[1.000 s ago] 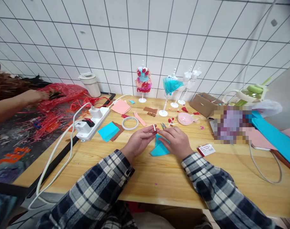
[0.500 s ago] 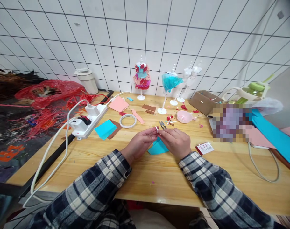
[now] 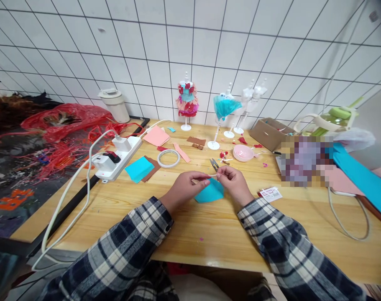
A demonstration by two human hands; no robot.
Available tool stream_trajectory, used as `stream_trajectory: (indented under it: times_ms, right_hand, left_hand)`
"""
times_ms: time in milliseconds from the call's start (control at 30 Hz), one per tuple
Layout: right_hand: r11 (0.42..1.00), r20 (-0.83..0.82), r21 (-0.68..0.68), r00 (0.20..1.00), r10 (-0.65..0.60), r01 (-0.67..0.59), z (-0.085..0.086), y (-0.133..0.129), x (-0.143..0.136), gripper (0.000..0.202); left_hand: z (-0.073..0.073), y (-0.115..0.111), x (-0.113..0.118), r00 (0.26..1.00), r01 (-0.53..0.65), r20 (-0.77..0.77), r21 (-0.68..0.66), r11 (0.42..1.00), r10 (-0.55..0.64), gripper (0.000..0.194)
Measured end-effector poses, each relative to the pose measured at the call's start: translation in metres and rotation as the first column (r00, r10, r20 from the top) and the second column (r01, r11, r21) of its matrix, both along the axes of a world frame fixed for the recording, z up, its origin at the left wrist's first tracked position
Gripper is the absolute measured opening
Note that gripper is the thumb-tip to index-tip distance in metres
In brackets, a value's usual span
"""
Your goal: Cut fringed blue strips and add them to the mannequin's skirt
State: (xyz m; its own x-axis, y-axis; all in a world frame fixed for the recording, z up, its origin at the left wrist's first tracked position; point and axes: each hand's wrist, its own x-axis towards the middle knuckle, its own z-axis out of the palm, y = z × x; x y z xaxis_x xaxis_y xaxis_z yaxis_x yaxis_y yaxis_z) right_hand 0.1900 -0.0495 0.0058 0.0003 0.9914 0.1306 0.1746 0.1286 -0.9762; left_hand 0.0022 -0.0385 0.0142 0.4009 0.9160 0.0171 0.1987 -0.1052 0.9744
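Note:
Between my two hands stretches a thin whitish strip (image 3: pixel 212 175), perhaps tape. My left hand (image 3: pixel 189 186) pinches one end and my right hand (image 3: pixel 233 183) pinches the other. Just below them a bright blue paper piece (image 3: pixel 210 193) lies on the table, partly covered by my fingers. A pair of thread snips (image 3: pixel 213 164) rests behind my right hand, its blades pointing away. Left of the hands lies a roll of white tape (image 3: pixel 159 159). A pink strip (image 3: pixel 182 153) lies beside the roll.
Blue sheets (image 3: pixel 139 169) and a power strip (image 3: pixel 124 155) with cables are on the left. Small dress forms (image 3: pixel 187 100) stand along the wall, two dressed in colored paper. A pink bowl (image 3: pixel 243 154), cardboard box (image 3: pixel 270 133) and white label card (image 3: pixel 270 194) sit to the right.
My hands have moved apart, and the white strip now spans between them instead of standing at my left fingertips. My right hand has turned and shifted slightly right.

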Motion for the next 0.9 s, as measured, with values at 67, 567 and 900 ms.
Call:
stream_trajectory:
  times_ms: [67,567,900]
  right_hand:
    - [0.993,-0.151,-0.117,0.989,-0.002,-0.015,0.0,0.002,0.0,0.023]
    - [0.963,0.49,0.261,0.852,-0.186,0.06,0.0,-0.016,-0.016,0.011]
    - [0.955,0.434,0.292,0.897,-0.08,-0.057,0.001,-0.018,-0.012,0.018]
  left_hand:
    - [0.005,0.0,-0.002,0.994,-0.053,-0.091,0.085,0.995,0.06,0.029]
    - [0.0,-0.006,0.002,0.955,0.054,-0.291,0.369,0.928,0.06,0.026]
    - [0.001,-0.003,-0.005,0.93,0.052,-0.344,0.476,0.878,0.131,0.023]
